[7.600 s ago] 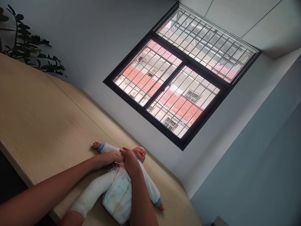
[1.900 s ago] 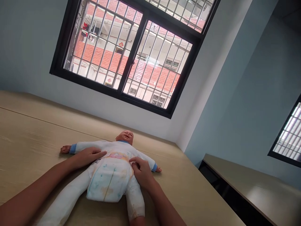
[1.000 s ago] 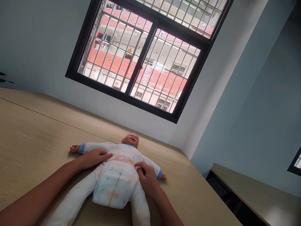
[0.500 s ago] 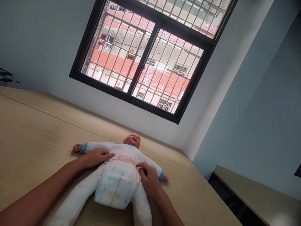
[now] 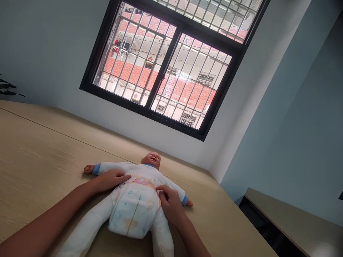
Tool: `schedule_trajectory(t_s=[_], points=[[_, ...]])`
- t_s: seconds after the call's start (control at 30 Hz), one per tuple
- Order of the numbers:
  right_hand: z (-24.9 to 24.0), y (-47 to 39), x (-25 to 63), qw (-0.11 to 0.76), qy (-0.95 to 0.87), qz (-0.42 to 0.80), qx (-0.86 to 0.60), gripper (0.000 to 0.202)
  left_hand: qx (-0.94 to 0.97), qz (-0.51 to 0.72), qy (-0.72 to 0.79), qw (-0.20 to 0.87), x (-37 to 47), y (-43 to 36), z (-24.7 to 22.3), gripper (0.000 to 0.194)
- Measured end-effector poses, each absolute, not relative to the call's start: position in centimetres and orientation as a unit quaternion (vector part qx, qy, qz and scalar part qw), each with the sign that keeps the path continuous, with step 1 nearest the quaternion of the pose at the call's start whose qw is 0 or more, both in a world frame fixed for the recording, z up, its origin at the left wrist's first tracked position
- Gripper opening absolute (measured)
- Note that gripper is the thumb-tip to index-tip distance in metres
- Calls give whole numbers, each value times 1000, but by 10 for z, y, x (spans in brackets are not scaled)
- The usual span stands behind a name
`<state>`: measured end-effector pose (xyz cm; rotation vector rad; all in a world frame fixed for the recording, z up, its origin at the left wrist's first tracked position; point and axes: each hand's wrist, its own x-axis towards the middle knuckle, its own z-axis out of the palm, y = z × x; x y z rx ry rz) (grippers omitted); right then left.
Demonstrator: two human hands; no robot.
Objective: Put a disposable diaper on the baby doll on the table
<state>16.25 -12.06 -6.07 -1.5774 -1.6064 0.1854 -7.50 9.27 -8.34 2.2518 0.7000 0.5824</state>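
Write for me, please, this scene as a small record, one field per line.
doll: on its back, arms spread
diaper: at the doll's hips, patterned waistband on top
left hand: at one side of the waistband
right hand: at the opposite side
surface: pale wooden table
behind: barred window
far left: dark leaves

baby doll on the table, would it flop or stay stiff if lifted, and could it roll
The baby doll may flop at the legs, which look soft and cloth-covered; its smooth head looks firmer. Rolling seems unlikely: it lies on its back, arms spread across the table. The diaper would probably give when squeezed, as it looks padded.
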Motion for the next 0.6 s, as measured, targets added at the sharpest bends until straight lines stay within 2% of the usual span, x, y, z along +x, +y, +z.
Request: schedule_trajectory(t_s=[0.6], points=[[-61,-120,162,435,-643,66,-627,29,865,226,274,354,-73,102,-91,53]])
